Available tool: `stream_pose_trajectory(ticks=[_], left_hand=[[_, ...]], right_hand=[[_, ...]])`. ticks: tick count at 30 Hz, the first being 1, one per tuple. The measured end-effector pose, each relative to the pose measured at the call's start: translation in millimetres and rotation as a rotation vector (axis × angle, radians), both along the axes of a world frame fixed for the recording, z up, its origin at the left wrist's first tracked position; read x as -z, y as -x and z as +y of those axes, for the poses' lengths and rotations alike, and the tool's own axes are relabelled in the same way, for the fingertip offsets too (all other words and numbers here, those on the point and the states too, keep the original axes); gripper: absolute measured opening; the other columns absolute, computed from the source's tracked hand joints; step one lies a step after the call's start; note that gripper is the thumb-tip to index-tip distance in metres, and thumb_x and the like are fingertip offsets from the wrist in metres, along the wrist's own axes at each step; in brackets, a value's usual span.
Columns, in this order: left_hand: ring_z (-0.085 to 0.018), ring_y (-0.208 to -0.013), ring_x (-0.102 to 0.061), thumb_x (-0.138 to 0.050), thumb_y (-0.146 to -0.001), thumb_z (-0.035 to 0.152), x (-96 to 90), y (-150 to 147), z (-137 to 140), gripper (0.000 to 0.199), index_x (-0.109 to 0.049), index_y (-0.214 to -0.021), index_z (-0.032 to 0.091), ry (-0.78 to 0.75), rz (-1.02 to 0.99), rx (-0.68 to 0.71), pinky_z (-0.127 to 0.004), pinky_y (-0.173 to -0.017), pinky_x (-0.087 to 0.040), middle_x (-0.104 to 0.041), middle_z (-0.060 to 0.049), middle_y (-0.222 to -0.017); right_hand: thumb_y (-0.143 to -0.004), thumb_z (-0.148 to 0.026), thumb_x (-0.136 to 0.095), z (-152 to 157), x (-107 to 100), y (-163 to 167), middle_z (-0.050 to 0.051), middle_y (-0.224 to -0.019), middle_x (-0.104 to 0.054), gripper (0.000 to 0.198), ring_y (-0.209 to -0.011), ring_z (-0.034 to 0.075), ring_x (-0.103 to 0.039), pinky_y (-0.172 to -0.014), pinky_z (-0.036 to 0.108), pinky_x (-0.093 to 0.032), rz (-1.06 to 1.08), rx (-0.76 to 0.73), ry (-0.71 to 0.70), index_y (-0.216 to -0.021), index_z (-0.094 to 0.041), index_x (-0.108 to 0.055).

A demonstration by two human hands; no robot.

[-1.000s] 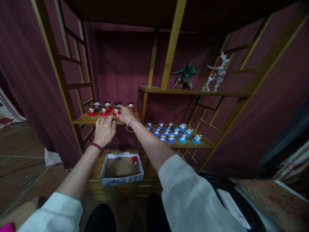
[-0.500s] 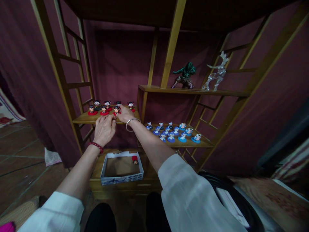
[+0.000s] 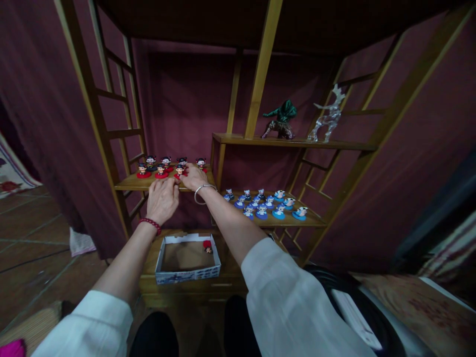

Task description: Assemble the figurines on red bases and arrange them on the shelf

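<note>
On the upper left wooden shelf [image 3: 134, 183], my right hand [image 3: 195, 177] has its fingers closed around the side of a small figurine [image 3: 180, 170] with a red base, which stands at the front of the group. My left hand [image 3: 162, 198] lies at the shelf's front edge, just below that figurine, its fingers loosely bent and holding no visible object. Similar red-based figurines [image 3: 161, 171] stand to the left in two rows. Another figurine [image 3: 201, 162] is behind my right hand, which partly hides its base.
Below is a shallow cardboard box [image 3: 188, 274] with one red-based figurine [image 3: 207, 247] lying inside. Blue figurines [image 3: 261, 212] fill the lower right shelf. A green-and-brown statuette [image 3: 280, 121] and a clear deer statuette [image 3: 327, 119] stand above. An upright post [image 3: 263, 69] divides the shelving.
The view has shifted slightly. My hands stay nearly where they were, the right at the same front figurine and the left at the shelf edge.
</note>
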State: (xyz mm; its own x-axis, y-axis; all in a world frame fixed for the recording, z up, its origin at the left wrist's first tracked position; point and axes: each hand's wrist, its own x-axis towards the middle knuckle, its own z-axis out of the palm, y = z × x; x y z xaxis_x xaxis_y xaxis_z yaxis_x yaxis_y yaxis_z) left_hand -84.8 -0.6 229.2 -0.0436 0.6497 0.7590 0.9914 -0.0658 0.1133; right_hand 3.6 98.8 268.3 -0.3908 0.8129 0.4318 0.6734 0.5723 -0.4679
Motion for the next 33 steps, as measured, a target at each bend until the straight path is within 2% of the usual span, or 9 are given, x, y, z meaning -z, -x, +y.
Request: stream_pose_trajectory(ticks=[7, 12, 17, 22, 27, 33], left_hand=[[-0.022, -0.099, -0.048, -0.029, -0.085, 0.025, 1.4, -2.3, -2.2, 0.023, -0.049, -0.094, 0.019, -0.015, -0.003, -0.009, -0.039, -0.093, -0.027, -0.060, -0.007, -0.095], [-0.022, -0.104, -0.047, -0.034, -0.082, 0.024, 5.1, -1.2, -3.9, 0.024, -0.050, -0.099, 0.018, -0.019, -0.014, -0.002, -0.040, -0.098, -0.024, -0.059, -0.008, -0.103], [-0.022, -0.114, -0.042, -0.041, -0.077, 0.019, 12.1, -5.2, -9.6, 0.034, -0.049, -0.110, 0.018, -0.030, -0.022, 0.014, -0.041, -0.102, -0.019, -0.055, -0.007, -0.116], [-0.023, -0.122, -0.033, -0.043, -0.075, 0.018, 20.6, -12.7, -16.8, 0.043, -0.045, -0.118, 0.016, -0.046, -0.054, 0.021, -0.044, -0.103, -0.020, -0.048, -0.009, -0.125], [-0.024, -0.128, -0.022, -0.043, -0.074, 0.016, 28.3, -18.7, -22.5, 0.050, -0.040, -0.123, 0.015, -0.046, -0.138, 0.086, -0.045, -0.101, -0.027, -0.040, -0.011, -0.132], [-0.025, -0.131, -0.013, -0.044, -0.072, 0.013, 36.8, -24.1, -28.2, 0.050, -0.041, -0.122, 0.014, -0.064, -0.173, 0.163, -0.049, -0.103, -0.025, -0.033, -0.013, -0.136]], right_hand=[[-0.076, -0.023, -0.048, -8.4, -2.0, -3.6, 0.005, -0.102, -0.063, 0.035, -0.096, 0.017, -0.058, -0.080, 0.026, -0.044, 0.004, 0.089, -0.029, -0.111, -0.019, -0.047], [-0.074, -0.015, -0.046, -17.4, -2.0, -9.3, 0.006, -0.100, -0.063, 0.039, -0.096, 0.018, -0.058, -0.080, 0.027, -0.044, -0.017, 0.116, -0.060, -0.113, -0.018, -0.046], [-0.074, -0.011, -0.043, -31.6, 2.5, -17.9, 0.008, -0.099, -0.064, 0.043, -0.095, 0.018, -0.058, -0.082, 0.027, -0.043, -0.042, 0.086, -0.166, -0.116, -0.014, -0.043], [-0.077, -0.009, -0.039, -45.5, 12.4, -22.7, 0.010, -0.103, -0.060, 0.042, -0.099, 0.018, -0.054, -0.086, 0.028, -0.039, -0.048, 0.042, -0.268, -0.118, -0.014, -0.042], [-0.079, -0.008, -0.033, -58.8, 22.8, -29.1, 0.009, -0.107, -0.056, 0.040, -0.100, 0.017, -0.049, -0.090, 0.029, -0.035, 0.048, -0.034, -0.332, -0.118, -0.013, -0.044], [-0.079, -0.008, -0.034, -76.3, 34.6, -38.9, 0.007, -0.116, -0.052, 0.041, -0.106, 0.016, -0.043, -0.096, 0.031, -0.031, 0.140, -0.142, -0.373, -0.117, -0.015, -0.047]])
